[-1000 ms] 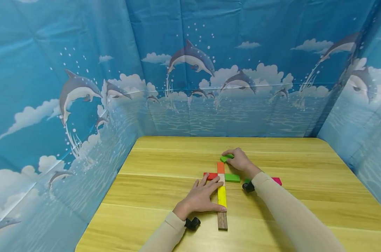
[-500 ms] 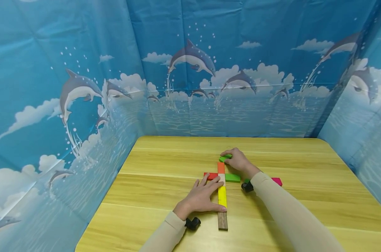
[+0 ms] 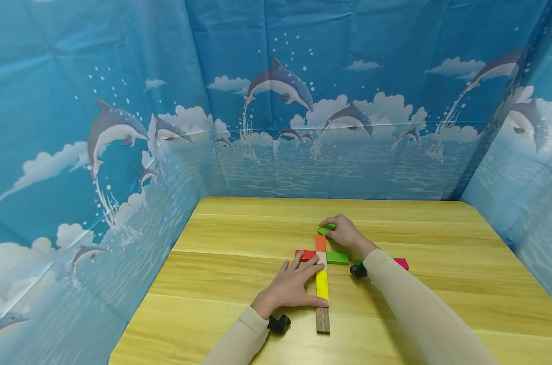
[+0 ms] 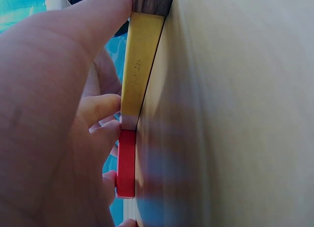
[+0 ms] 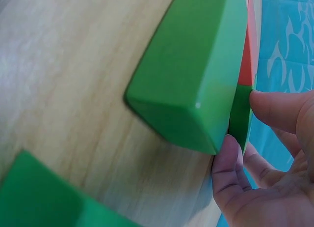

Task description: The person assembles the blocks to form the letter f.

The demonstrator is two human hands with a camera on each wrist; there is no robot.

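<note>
1. Dolphin curtain (image 3: 349, 167) is hanging behind the table (image 3: 239, 223).
2. Right hand (image 3: 344, 231) is pinching a green block (image 3: 323, 230) at the orange block's (image 3: 320, 243) far end.
3. Left hand (image 3: 291, 286), fingers spread, is touching the yellow block (image 3: 321, 285).

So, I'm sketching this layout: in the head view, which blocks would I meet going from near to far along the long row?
Dark brown block, yellow block, pale block, orange block, then the green block pinched by the right hand.
</note>
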